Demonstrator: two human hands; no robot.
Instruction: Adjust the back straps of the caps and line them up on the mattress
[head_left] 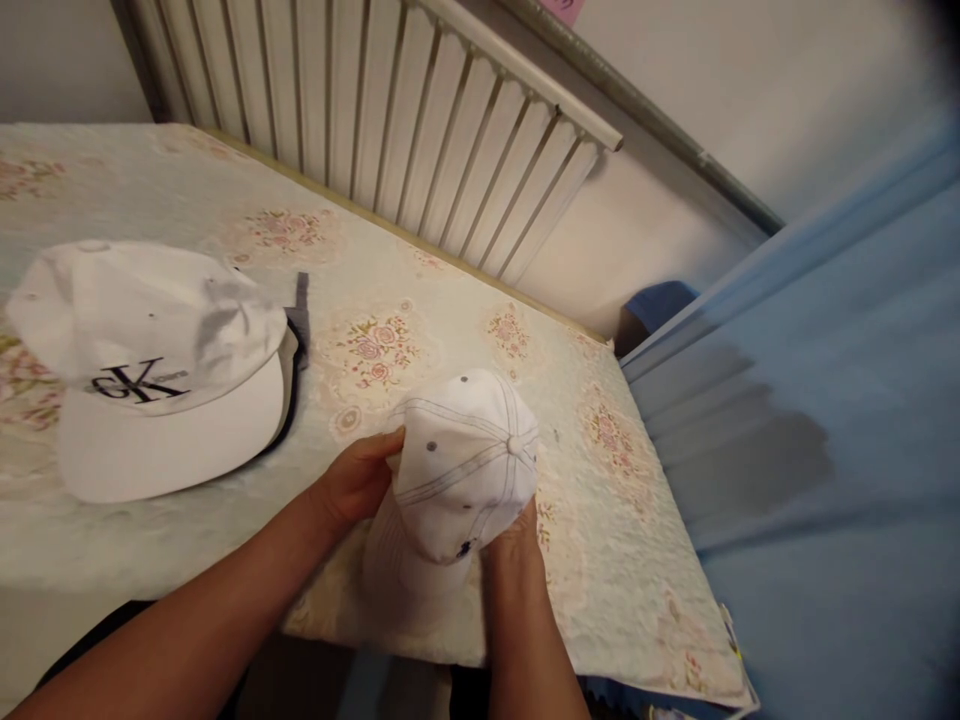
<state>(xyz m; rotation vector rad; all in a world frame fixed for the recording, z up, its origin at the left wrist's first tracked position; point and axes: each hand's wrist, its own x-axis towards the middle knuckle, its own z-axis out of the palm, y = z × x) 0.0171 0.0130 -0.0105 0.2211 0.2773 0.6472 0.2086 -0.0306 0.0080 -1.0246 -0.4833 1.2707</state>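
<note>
Fingers of the left hand [360,482] are closed on the near-left side of the stitched cap [469,465], the thumb lying along its edge; the other fingertips are hidden. Opposite, the right hand [521,528] reaches behind and under the stitched cap's right side, so how far its fingers are bent or spread cannot be told. White with grey seams, the stitched cap is held between both hands over the near part of a quilted floral cover [450,310], its crown tilted up and away and its brim [412,590] pointing down toward the person. A small dark emblem [465,548] sits low on the front. Whether the stitched cap touches the cover is unclear.

Left of the stitched cap, well apart from it, a larger lettered cap [172,290] lies on the cover, white, with a big dark K on its front. A dark strap [300,300] sticks out from the side of the lettered cap nearest the stitched cap. Beyond the stitched cap stands a ribbed white radiator [390,120]; to its right hangs a blue curtain [847,330].
</note>
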